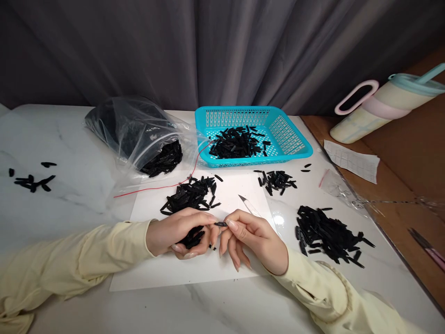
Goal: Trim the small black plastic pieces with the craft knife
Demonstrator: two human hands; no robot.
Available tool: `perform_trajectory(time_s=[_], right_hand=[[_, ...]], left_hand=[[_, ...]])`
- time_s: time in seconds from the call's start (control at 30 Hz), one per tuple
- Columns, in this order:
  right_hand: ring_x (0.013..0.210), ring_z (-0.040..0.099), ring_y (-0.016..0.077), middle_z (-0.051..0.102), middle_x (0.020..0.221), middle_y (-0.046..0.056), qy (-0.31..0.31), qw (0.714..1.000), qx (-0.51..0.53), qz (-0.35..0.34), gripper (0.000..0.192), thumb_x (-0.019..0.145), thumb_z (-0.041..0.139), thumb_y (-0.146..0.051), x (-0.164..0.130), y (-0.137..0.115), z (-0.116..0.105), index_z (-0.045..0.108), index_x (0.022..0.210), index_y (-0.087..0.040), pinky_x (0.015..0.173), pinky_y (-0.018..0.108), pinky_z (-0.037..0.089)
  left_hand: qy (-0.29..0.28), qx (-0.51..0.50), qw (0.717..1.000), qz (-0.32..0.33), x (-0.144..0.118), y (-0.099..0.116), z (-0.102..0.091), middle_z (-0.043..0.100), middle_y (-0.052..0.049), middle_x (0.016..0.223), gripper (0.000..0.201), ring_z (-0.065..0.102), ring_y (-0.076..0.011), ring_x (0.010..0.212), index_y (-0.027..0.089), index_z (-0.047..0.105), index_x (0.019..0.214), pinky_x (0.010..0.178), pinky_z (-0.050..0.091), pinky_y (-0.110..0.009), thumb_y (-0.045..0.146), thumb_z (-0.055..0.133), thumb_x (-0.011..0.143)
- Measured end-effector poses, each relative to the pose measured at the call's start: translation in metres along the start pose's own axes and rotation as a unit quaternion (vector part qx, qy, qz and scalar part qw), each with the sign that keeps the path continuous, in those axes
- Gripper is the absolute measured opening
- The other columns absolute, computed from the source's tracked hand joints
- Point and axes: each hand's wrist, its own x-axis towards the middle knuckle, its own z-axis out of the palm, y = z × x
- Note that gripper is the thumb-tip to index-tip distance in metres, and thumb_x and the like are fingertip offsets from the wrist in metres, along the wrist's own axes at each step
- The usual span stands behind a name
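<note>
My left hand (181, 232) is cupped around a bunch of small black plastic pieces (191, 237) and pinches one end of a single black piece (220, 224). My right hand (248, 239) pinches the other end of that piece, and a thin craft knife (247, 204) sticks out beyond its fingers. Both hands rest over a white sheet (167, 271) on the marble table. A loose pile of black pieces (191, 195) lies on the sheet just beyond my left hand.
A turquoise basket (292, 139) with black pieces stands at the back. An open clear bag (139, 134) of pieces lies at back left. More piles lie at right (327, 234), centre right (276, 181) and far left (33, 181). A tumbler (382, 106) and paper slip (351, 160) lie on the wooden surface.
</note>
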Motion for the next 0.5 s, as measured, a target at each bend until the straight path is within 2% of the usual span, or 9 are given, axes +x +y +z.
perform_trajectory(time_s=[0.13,0.23,0.27,0.3,0.33,0.37,0.4,0.43,0.5], right_hand=[[0.035,0.051,0.0083,0.061,0.060,0.001,0.000,0.999,-0.038,0.007,0.035,0.085,0.052,-0.052,0.002,-0.007,-0.001,0.048,0.078,-0.017,0.028,0.015,0.030],[0.035,0.048,0.0088,0.057,0.056,0.000,-0.037,0.980,-0.196,0.024,0.037,0.088,0.044,-0.053,-0.005,-0.043,-0.012,0.047,0.074,-0.019,0.029,0.017,0.030],[0.035,0.047,0.0084,0.055,0.054,-0.001,-0.068,0.952,-0.297,0.034,0.035,0.090,0.042,-0.049,-0.012,-0.060,-0.018,0.047,0.071,-0.019,0.032,0.018,0.032],[0.036,0.047,0.0085,0.053,0.051,-0.002,-0.109,0.907,-0.405,0.045,0.033,0.092,0.040,-0.042,-0.020,-0.078,-0.025,0.046,0.067,-0.020,0.037,0.019,0.035],[0.035,0.044,0.0082,0.050,0.047,-0.003,-0.124,0.858,-0.497,0.048,0.032,0.091,0.041,-0.037,-0.030,-0.095,-0.034,0.044,0.063,-0.021,0.038,0.019,0.034],[0.032,0.041,0.0078,0.050,0.046,-0.003,-0.120,0.817,-0.561,0.058,0.030,0.089,0.042,-0.033,-0.040,-0.110,-0.044,0.042,0.061,-0.021,0.036,0.020,0.030],[0.029,0.039,0.0080,0.049,0.043,-0.003,-0.090,0.788,-0.606,0.065,0.029,0.087,0.042,-0.031,-0.051,-0.121,-0.054,0.041,0.059,-0.022,0.034,0.020,0.026],[0.030,0.043,0.0088,0.052,0.045,-0.002,-0.059,0.758,-0.640,0.109,0.027,0.086,0.043,-0.028,-0.060,-0.129,-0.066,0.041,0.060,-0.022,0.035,0.021,0.028],[0.026,0.041,0.0079,0.053,0.042,-0.003,-0.006,0.724,-0.662,0.194,0.027,0.084,0.042,-0.023,-0.076,-0.136,-0.089,0.036,0.057,-0.021,0.037,0.021,0.028]], left_hand=[[-0.009,0.000,1.000,-0.006,0.000,-0.001,-0.001,0.044,0.002,0.036,0.041,0.020,-0.0040,0.026,0.012,0.055,0.062,0.026,0.012,-0.014,0.038,0.038,0.089],[-0.029,-0.004,1.000,-0.002,0.001,-0.001,-0.003,0.045,0.003,0.037,0.042,0.019,-0.0039,0.026,0.013,0.055,0.067,0.027,0.012,-0.015,0.041,0.035,0.090],[-0.037,-0.005,0.999,0.002,0.001,-0.001,-0.004,0.045,0.003,0.038,0.042,0.019,-0.0038,0.026,0.013,0.055,0.069,0.027,0.012,-0.015,0.042,0.035,0.090],[-0.044,-0.003,0.999,0.006,0.001,-0.001,-0.004,0.046,0.003,0.039,0.042,0.019,-0.0038,0.026,0.013,0.055,0.070,0.027,0.012,-0.015,0.044,0.035,0.090],[-0.050,-0.001,0.999,0.011,0.001,-0.001,-0.004,0.046,0.003,0.039,0.043,0.019,-0.0037,0.027,0.013,0.055,0.070,0.027,0.012,-0.015,0.045,0.035,0.090],[-0.056,0.002,0.998,0.013,0.001,-0.001,-0.004,0.046,0.003,0.039,0.043,0.019,-0.0037,0.027,0.013,0.055,0.071,0.027,0.012,-0.015,0.047,0.035,0.090],[-0.060,0.006,0.998,0.014,0.001,-0.001,-0.004,0.046,0.003,0.039,0.044,0.019,-0.0037,0.027,0.013,0.055,0.071,0.027,0.012,-0.015,0.048,0.035,0.090],[-0.062,0.010,0.998,0.015,0.002,-0.002,-0.004,0.046,0.003,0.039,0.045,0.018,-0.0037,0.027,0.013,0.055,0.071,0.027,0.011,-0.015,0.049,0.036,0.089],[-0.065,0.012,0.998,0.017,0.002,-0.003,-0.005,0.046,0.003,0.039,0.046,0.018,-0.0039,0.027,0.013,0.055,0.071,0.027,0.010,-0.016,0.050,0.036,0.089]])
